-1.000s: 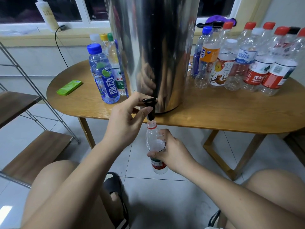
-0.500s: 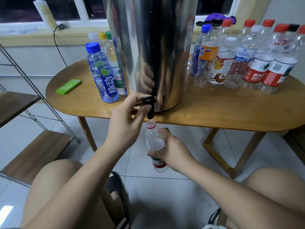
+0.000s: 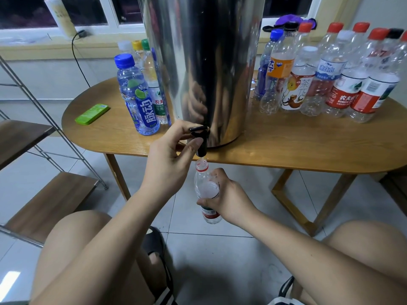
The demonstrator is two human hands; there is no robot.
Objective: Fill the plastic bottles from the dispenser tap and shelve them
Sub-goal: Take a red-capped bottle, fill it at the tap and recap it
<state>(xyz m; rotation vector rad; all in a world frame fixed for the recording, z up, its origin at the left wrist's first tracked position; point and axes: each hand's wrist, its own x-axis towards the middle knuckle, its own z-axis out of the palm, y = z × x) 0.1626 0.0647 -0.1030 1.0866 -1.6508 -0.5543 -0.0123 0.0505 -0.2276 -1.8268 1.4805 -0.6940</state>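
Steel dispenser stands on the wooden table. Its black tap sits low and overhangs the table edge.

Left hand: fingers curled round the tap lever, thumb pressed against the spout. Right hand: fingers wrapped round the middle of a clear plastic bottle, which is uncapped and has a red neck ring. It is held upright just under the spout, below table level and above the tiled floor. A thin pale thread runs from spout to bottle mouth, most likely water. The fill level is hard to read behind the hand.

Left of the dispenser is a small group of capped bottles; the front blue-capped bottle looks full. To the right is a larger crowd of capped bottles that look empty.

The wooden shelf on a metal frame stands to the left. Every bottle in view is on the table or in hand.

Judgement: early days. One fill is in progress, most bottles are waiting, and shelving has not begun.
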